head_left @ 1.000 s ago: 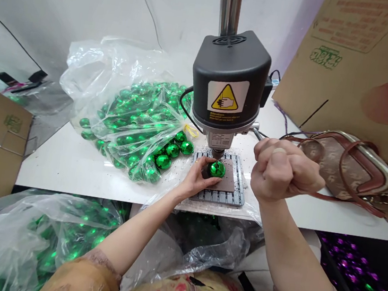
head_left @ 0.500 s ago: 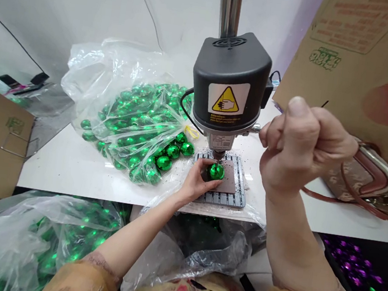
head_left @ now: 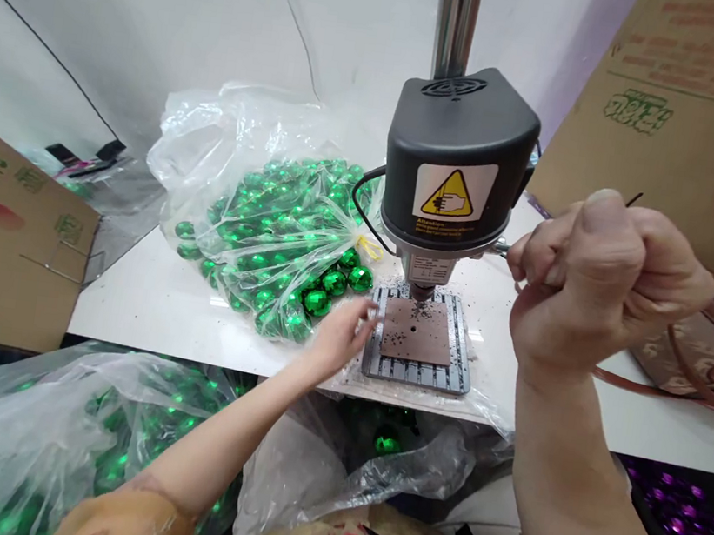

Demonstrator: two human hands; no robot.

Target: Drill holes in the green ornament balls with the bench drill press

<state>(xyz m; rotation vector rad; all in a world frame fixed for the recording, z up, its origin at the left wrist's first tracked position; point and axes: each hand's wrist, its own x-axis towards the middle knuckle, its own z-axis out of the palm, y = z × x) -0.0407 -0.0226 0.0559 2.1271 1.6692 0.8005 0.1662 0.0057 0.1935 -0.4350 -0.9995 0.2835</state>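
My right hand (head_left: pixel 605 283) is closed around the feed lever (head_left: pixel 501 248) of a small black drill press (head_left: pixel 460 158). My left hand (head_left: pixel 345 332) is at the left edge of the slotted metal base (head_left: pixel 457 382), fingers apart and holding nothing. On that base lies a brown square pad (head_left: pixel 432 343) with a dark hole and scattered shavings; no ball rests on it. Just left of my left hand, loose shiny green faceted balls (head_left: pixel 317 302) sit at the mouth of a clear plastic bag (head_left: pixel 197 128). A single green ball (head_left: pixel 386 442) shows below the table edge, over the plastic there.
Another clear bag (head_left: pixel 82 407) of green balls stands at the lower left. Cardboard boxes (head_left: pixel 3 256) flank the white table (head_left: pixel 127 316). A handbag (head_left: pixel 682 345) lies at the right, with purple balls (head_left: pixel 679 520) below the table.
The green ball is gone from the pad, and my left hand has let go and shifted left. A green ball now shows below the table edge. My right hand stays on the lever.
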